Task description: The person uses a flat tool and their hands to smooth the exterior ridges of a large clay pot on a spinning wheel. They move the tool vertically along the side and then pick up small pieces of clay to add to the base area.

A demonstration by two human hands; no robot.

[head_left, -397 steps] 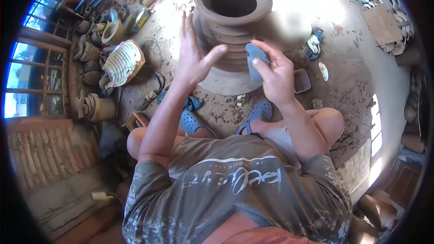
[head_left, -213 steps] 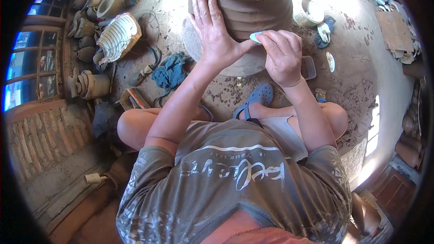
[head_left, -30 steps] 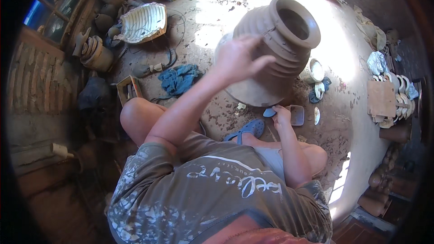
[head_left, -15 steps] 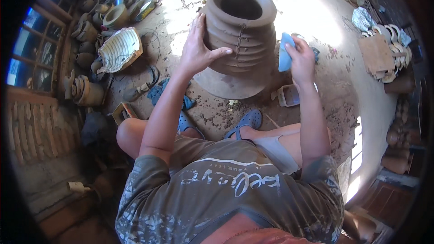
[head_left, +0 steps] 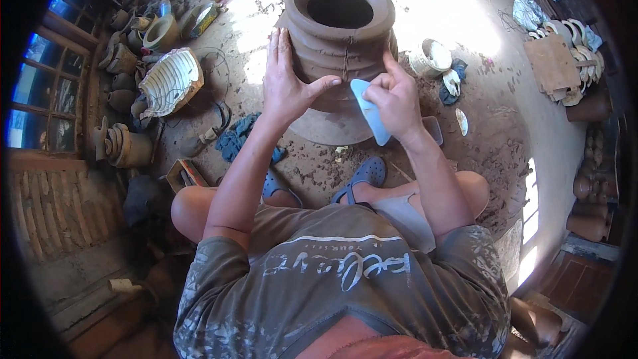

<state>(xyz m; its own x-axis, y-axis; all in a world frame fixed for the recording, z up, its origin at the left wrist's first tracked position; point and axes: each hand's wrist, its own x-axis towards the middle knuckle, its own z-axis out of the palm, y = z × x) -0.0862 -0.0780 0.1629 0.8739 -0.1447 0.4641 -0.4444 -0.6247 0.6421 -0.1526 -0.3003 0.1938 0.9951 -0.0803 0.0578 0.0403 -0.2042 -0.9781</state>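
A large ridged clay pot (head_left: pixel 319 46) with a wide rim and dark mouth stands upright on a round base (head_left: pixel 332 127) in front of me. A rough seam runs down its near side. My left hand (head_left: pixel 287 86) lies against the pot's left wall, fingers stretched upward and thumb pointing to the seam. My right hand (head_left: pixel 395 96) pinches a flat light-blue scraper (head_left: pixel 371 114) between thumb and fingers. The scraper's upper edge is at the pot's near right side, close to the seam; I cannot tell whether it touches. One right fingertip meets the pot's right wall.
A white tub (head_left: pixel 430 58) stands right of the pot, beside a dark blue cloth (head_left: pixel 454 86). A ribbed plaster mould (head_left: pixel 174 83) and several pots lie at the left. A blue rag (head_left: pixel 236 138) and a small box (head_left: pixel 184 177) sit near my left knee.
My right hand has moved left with the scraper, from beside the pot to its near right side, and the scraper has tilted. My left hand stays on the pot's left wall.
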